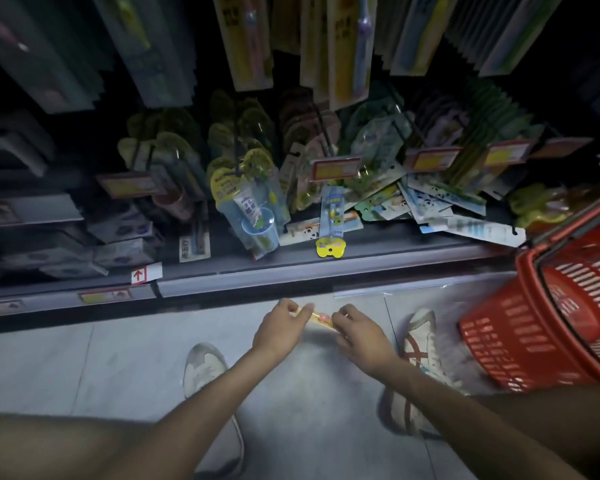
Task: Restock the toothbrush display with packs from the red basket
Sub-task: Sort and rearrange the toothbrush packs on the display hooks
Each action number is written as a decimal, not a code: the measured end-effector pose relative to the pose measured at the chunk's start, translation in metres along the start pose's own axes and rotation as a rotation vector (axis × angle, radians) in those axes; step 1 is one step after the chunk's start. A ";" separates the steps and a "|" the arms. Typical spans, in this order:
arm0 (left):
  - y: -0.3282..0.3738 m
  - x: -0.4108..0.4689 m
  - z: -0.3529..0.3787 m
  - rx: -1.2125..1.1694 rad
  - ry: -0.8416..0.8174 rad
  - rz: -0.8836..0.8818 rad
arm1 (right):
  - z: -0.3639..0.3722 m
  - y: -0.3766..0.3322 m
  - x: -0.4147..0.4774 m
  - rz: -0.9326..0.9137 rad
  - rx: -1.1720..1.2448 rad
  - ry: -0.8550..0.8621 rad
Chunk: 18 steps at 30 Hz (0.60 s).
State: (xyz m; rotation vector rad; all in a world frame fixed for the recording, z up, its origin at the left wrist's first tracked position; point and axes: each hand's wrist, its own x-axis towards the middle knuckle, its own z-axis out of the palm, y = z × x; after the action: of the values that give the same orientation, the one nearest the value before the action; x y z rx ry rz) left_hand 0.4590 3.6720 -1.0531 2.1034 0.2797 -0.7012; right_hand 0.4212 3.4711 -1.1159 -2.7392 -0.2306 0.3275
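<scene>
A small yellow toothbrush pack [317, 317] with a pink spot is held low over the floor between both hands. My left hand [278, 325] pinches its left end and my right hand [355, 329] pinches its right end. The red basket [520, 327] stands on the floor to the right, tilted toward the shelf; what lies inside is hard to make out. The toothbrush display [329, 174] fills the dim shelving ahead, with packs hanging on pegs and a loose pile of packs [430, 206] on the bottom shelf.
The bottom shelf edge [291, 271] runs across just beyond my hands. A yellow-tabbed blue pack [331, 223] and a cup set [257, 220] stand near it. Boxes [118, 244] sit at the left. My two shoes [205, 372] rest on the tiled floor.
</scene>
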 end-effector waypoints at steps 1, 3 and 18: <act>0.009 -0.004 -0.003 -0.122 0.025 -0.023 | -0.018 -0.002 -0.001 -0.067 -0.047 0.073; 0.034 -0.017 -0.013 -0.343 0.087 -0.058 | -0.054 -0.007 0.001 -0.167 -0.130 0.214; 0.172 -0.113 -0.142 -0.475 -0.075 0.426 | -0.308 -0.070 -0.003 -0.640 -0.611 0.872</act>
State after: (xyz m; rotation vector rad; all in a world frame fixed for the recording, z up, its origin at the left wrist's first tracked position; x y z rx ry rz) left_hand 0.4958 3.6914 -0.8066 1.6046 -0.0466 -0.4065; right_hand 0.4889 3.4295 -0.8104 -2.8302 -1.0306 -1.2463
